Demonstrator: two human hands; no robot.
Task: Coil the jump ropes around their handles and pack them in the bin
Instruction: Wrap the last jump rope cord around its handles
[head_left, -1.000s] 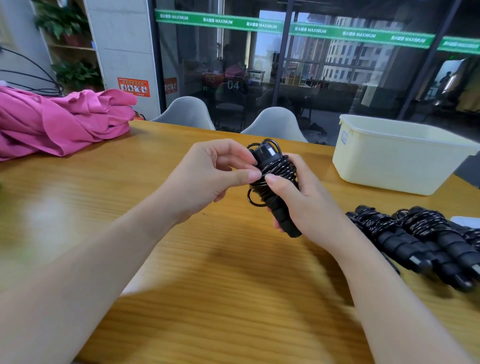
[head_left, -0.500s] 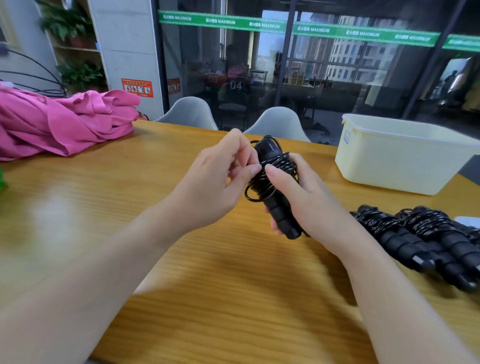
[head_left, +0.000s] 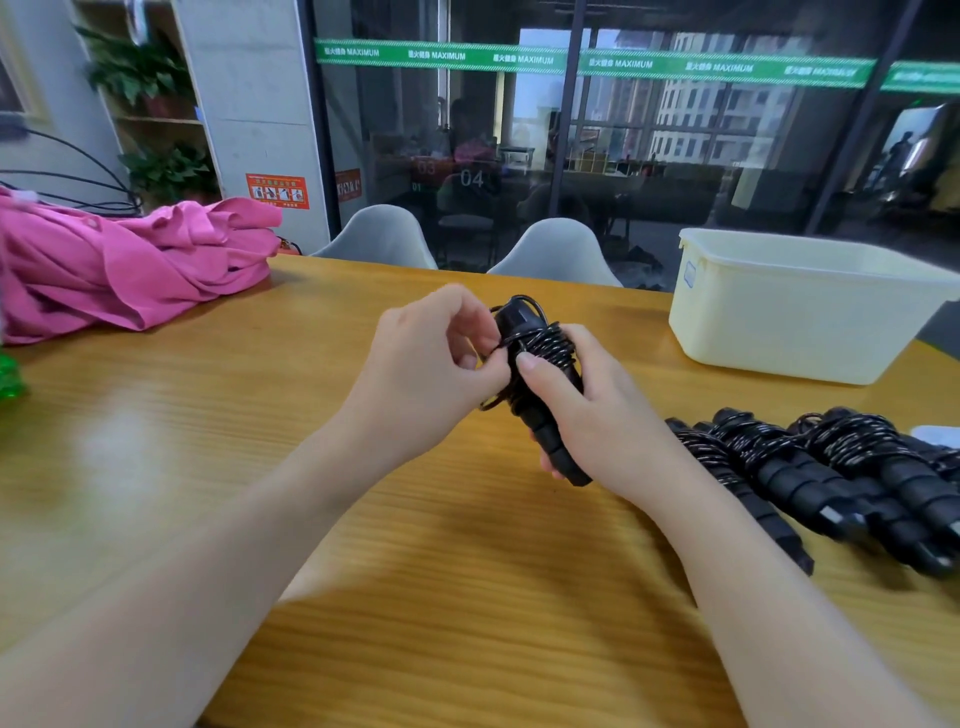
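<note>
Right hand (head_left: 597, 410) closed around the handles (head_left: 545, 415), thumb pressed over the coils (head_left: 540, 343), bundle held tilted above the table (head_left: 260, 467), top end away from the body. Left hand (head_left: 431, 364) curled at the bundle's left side, fingertips pinching the cord where 1 loose loop pokes out below the wraps. Probably the last tuck of this rope. Cord thin, springy and likely slick, so apt to unwind the moment the thumb lifts; best pinned at the wraps, not just at the bare lower grip. Handles stiff, ribbed, light enough for 1 hand; no fragility to fear. Further right, a pile (head_left: 831, 467) of finished bundles lying on the table, at least 3, exact count unclear. Beyond that, far right, the bin (head_left: 779, 312), cream plastic, open, inside hidden from here, well apart from the hands. Far left, pink cloth (head_left: 130, 265), clear of the work.
</note>
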